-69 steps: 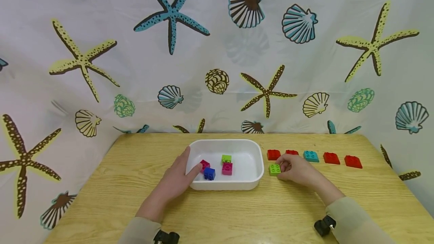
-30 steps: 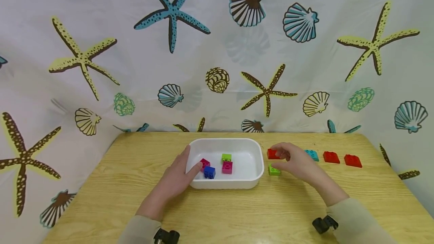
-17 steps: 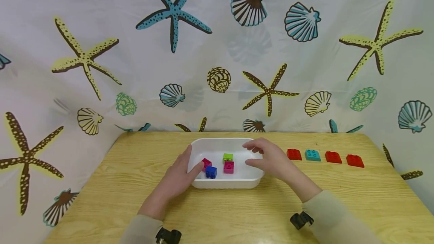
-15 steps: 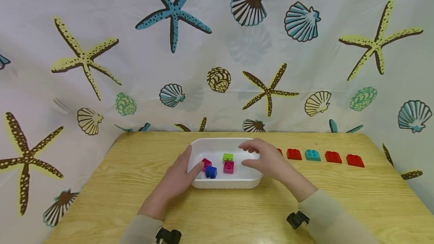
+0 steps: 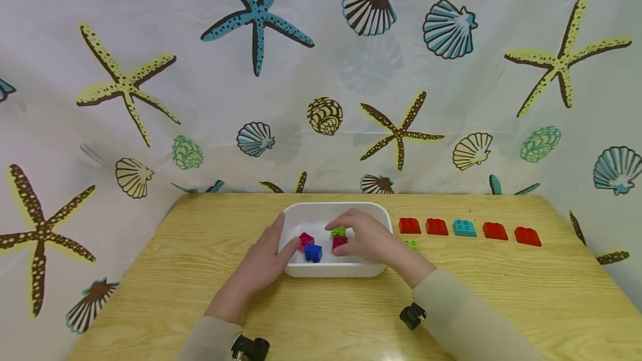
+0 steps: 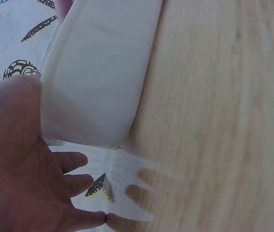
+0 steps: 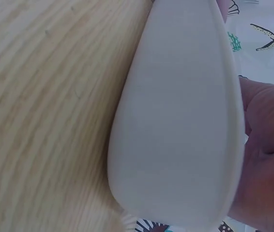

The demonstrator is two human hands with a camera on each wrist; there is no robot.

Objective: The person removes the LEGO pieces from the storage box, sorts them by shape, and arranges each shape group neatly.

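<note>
In the head view a white plastic tray (image 5: pixel 336 272) stands on the wooden table. My left hand (image 5: pixel 259 267) holds its left end, thumb over the rim and other fingers outside. In the left wrist view those fingers (image 6: pixel 74 183) extend past the tray's end. My right hand (image 5: pixel 368 238) reaches over the tray's right side, thumb and fingers spread around a magenta toy brick (image 5: pixel 340 242) and a lime green brick (image 5: pixel 338 232). The thumb overlaps the magenta brick; contact is unclear. Another magenta brick (image 5: pixel 305 240) and a blue brick (image 5: pixel 313 253) lie near my left thumb.
Right of the tray a row of bricks lies on the table: a red brick (image 5: pixel 409 225), a second red brick (image 5: pixel 437 227), a turquoise brick (image 5: pixel 465 228) and further red bricks (image 5: pixel 495 230). A lime green brick (image 5: pixel 412 244), partly hidden by my right arm, lies before the row.
My right hand let go of the lime green brick in front of the red row and moved left into the tray, over the bricks there. My left hand stays on the tray.
</note>
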